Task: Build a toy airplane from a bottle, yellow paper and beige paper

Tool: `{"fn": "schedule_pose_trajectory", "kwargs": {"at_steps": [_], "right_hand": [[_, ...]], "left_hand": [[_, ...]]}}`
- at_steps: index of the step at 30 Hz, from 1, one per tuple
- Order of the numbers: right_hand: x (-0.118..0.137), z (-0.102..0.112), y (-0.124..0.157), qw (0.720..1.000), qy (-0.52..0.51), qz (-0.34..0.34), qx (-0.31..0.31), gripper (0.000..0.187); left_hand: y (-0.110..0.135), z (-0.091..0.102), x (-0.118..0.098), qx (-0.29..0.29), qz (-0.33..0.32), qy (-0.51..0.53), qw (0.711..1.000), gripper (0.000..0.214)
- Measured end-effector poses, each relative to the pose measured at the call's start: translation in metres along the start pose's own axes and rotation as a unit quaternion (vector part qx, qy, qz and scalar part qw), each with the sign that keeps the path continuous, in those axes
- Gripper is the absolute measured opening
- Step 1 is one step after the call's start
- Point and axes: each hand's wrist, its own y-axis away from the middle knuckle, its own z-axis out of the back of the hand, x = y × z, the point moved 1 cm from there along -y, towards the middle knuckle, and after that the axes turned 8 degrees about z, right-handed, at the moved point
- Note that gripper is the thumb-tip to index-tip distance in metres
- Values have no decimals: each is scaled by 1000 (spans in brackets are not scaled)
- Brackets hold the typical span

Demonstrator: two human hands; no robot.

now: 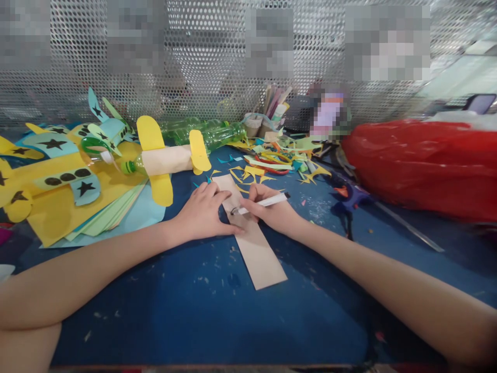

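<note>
A long beige paper strip (259, 254) lies on the blue table (202, 311) in front of me. My left hand (205, 212) rests flat on the strip's upper part, fingers spread, pressing it down. My right hand (272, 212) is closed round a white pen (264, 203) whose tip touches the strip beside a small dark ring mark. A bottle plane (166, 160) with yellow paper wings and a beige wrap lies just beyond my left hand.
Stacked yellow, green and blue paper sheets (77, 207) with star-marked planes fill the left. Green bottles (209, 134), a cup of sticks (252, 124) and paper scraps (272, 160) lie at the back. A glue gun (349, 199) and red plastic bag (423, 160) sit right.
</note>
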Motion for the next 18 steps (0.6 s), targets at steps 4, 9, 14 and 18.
{"fn": "schedule_pose_trajectory", "kwargs": {"at_steps": [4,9,14,18], "right_hand": [[2,1,0,1000,-8,-17,2,41],[2,2,1,1000,-15,-22,-5,34],[2,4,2,998,-16,-32,-49,29],[-1,7,1,994,17,-34,-98,30]], "left_hand": [[0,-1,1,-2,2,2,1000,92],[-1,-1,1,-2,0,3,1000,97],[0,0,0,-1,2,4,1000,94],[0,0,-1,5,6,-1,1000,93]]}}
